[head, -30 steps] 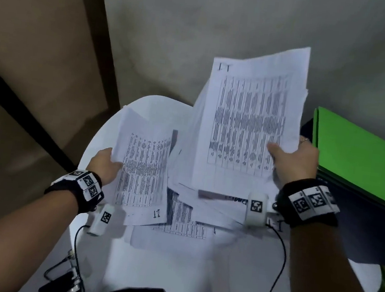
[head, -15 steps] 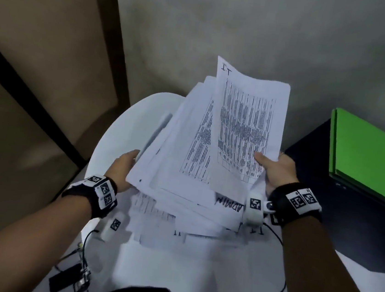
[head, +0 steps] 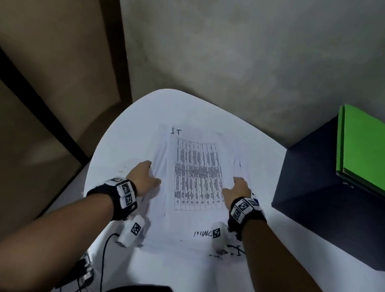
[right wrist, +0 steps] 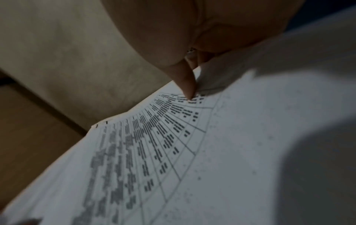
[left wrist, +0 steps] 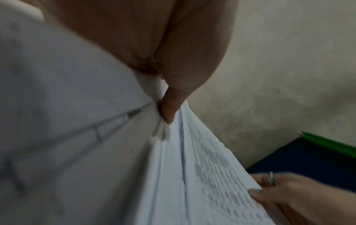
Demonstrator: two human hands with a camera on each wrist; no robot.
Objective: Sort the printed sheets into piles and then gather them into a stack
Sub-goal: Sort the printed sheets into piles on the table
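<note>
Both hands bracket the stack of printed sheets (head: 195,177) on the white table (head: 143,106); the left hand (head: 143,178) sits at the stack's left edge, the right hand (head: 238,190) at its right edge, each with the thumb laid on top of the paper; the left wrist view shows a fingertip (left wrist: 169,106) pressed against the sheets' side where the edges fan slightly, and the right wrist view shows a thumb tip (right wrist: 187,85) on the printed table of the top page; the fingers beneath or beside the paper are mostly hidden, so whether they curl under the stack cannot be told for certain, though each hand looks to pinch its edge between thumb and fingers.

Judging by this, sorting is over and gathering is in hand: the sheets lie together under one top page marked "IT", yet stray margins jut out at the near end, one with handwriting beside the right wrist; the stack is not yet square.

What comes next probably calls for squeezing the two long edges inward, then tapping or pushing the near and far ends flush; loose sheets slide easily, so pressure should stay even on both sides.

Well to the right stands a dark box (head: 323,208) with a green folder (head: 373,152) on it, apart from the paper.
</note>
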